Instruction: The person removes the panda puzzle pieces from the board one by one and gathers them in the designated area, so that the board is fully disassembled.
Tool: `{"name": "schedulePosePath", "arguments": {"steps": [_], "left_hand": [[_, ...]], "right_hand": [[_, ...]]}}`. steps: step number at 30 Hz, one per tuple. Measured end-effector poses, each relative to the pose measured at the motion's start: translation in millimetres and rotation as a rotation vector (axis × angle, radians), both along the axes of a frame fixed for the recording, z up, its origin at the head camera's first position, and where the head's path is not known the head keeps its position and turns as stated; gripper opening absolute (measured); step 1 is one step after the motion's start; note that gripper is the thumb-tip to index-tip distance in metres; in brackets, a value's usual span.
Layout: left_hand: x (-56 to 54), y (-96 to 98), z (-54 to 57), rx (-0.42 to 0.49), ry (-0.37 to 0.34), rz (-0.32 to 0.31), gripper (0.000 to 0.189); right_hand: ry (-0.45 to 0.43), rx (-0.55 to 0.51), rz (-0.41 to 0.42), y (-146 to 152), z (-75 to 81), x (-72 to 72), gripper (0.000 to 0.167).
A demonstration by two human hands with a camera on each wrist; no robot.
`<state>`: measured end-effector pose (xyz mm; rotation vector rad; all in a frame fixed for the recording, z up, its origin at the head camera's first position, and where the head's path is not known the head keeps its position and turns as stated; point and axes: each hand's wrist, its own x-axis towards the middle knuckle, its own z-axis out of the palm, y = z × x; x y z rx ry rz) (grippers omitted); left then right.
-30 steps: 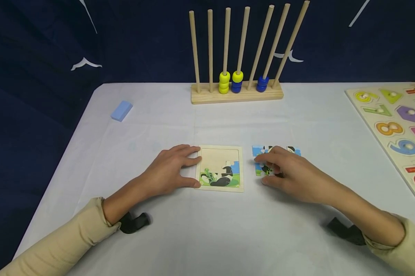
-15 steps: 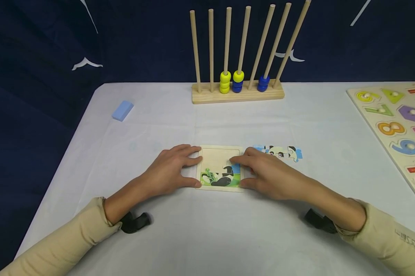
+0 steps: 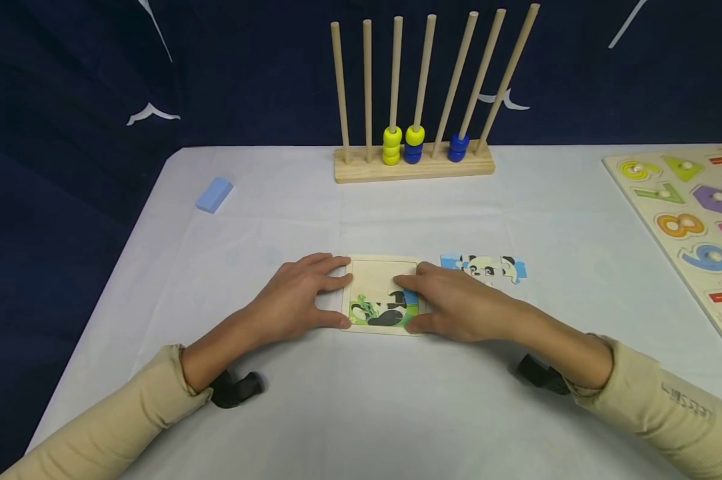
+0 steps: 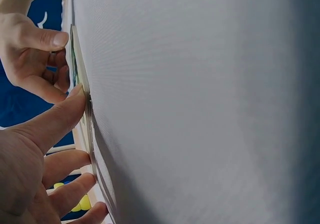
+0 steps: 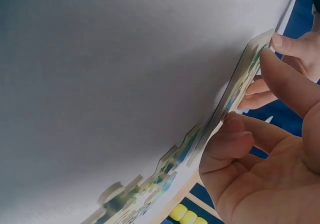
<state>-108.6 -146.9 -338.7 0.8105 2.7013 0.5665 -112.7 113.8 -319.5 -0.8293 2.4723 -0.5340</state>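
Observation:
A small square wooden puzzle board (image 3: pixel 373 275) lies on the white cloth, its lower part filled with panda picture pieces (image 3: pixel 387 313) and its upper part bare wood. My left hand (image 3: pixel 297 290) rests at its left edge, thumb at the lower corner and fingers spread along the side; the left wrist view shows these fingers fairly straight. My right hand (image 3: pixel 469 303) reaches over the right side. Its index finger and thumb stand apart, with their tips on the lower right pieces, while the other fingers curl underneath. Several loose panda pieces (image 3: pixel 483 268) lie just right of the board, partly hidden by this hand.
A wooden bead stand (image 3: pixel 415 170) with upright rods and yellow and blue beads stands at the back. At the back left lies a light blue block (image 3: pixel 214 195). A number and shape peg puzzle (image 3: pixel 685 207) occupies the right edge.
My right hand has moved left from the loose pieces onto the board's right side, then slightly further left. My left hand has stayed at the board's left edge.

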Motion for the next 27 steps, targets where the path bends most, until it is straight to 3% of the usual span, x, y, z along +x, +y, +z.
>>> {"name": "schedulePosePath", "arguments": {"steps": [8, 18, 27], "left_hand": [[-0.5, 0.0, -0.5, -0.005, 0.004, -0.004, 0.069], [0.1, -0.8, 0.1, -0.006, 0.003, -0.001, 0.069], [-0.3, -0.3, -0.9, -0.009, -0.011, 0.012, 0.070]], "right_hand": [[0.018, -0.007, -0.009, -1.5, -0.9, -0.7, 0.054], [0.118, -0.101, -0.023, 2.3, -1.1, -0.4, 0.045], [0.102, -0.075, -0.018, 1.2, -1.7, -2.1, 0.046]]}}
